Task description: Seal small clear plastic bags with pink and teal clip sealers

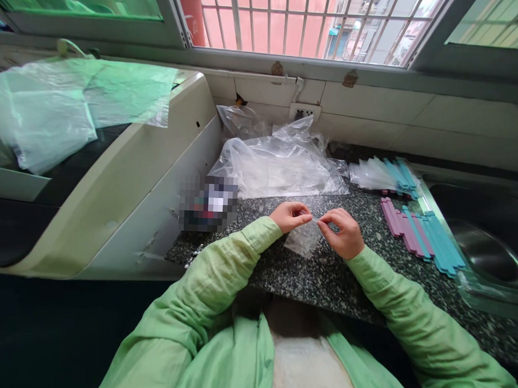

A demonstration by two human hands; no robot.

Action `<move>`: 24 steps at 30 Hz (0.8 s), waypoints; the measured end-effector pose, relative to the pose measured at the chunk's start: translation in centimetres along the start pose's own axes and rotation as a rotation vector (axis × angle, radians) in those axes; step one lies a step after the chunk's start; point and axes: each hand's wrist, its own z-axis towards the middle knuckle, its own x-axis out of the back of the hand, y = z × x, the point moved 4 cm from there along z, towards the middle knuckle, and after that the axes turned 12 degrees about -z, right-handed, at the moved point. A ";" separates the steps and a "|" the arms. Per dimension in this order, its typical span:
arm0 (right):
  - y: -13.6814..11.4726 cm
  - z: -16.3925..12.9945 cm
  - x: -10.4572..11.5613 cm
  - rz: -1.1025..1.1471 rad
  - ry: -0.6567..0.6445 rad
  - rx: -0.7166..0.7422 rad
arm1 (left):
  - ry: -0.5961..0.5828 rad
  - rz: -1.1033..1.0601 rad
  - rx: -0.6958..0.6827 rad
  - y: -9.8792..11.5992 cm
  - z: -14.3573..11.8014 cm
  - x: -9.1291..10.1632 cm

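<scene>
Between my two hands hangs a small clear plastic bag [303,241], its upper edge pinched at both ends. My left hand [290,216] is closed, thumb and fingertips gripping the left end of that edge. On the other side my right hand [342,232] pinches the right end with thumb and forefinger. The bag hangs just over the speckled dark countertop [264,268]; whether its bottom touches the stone I cannot tell. To the right lie flat pink strips [406,228] and blue strips [441,242] in a row. What the bag contains, if anything, is too faint to make out.
A heap of clear plastic bags [281,163] lies behind my hands. Bagged strips [382,173] rest near a metal sink [488,250] at the right. A large beige machine [165,173] stands left, plastic sheets [74,106] over it. A blurred-out object [209,204] sits beside it.
</scene>
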 end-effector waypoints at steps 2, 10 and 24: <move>-0.2 0.0 0.0 -0.023 0.014 0.017 | 0.002 0.005 0.012 -0.1 0.0 0.0; -0.2 0.0 0.1 -0.059 0.036 0.028 | -0.008 0.045 -0.007 -0.2 0.0 -0.1; 1.1 -0.2 -0.2 0.086 -0.058 -0.222 | 0.034 0.144 -0.163 0.5 0.0 0.4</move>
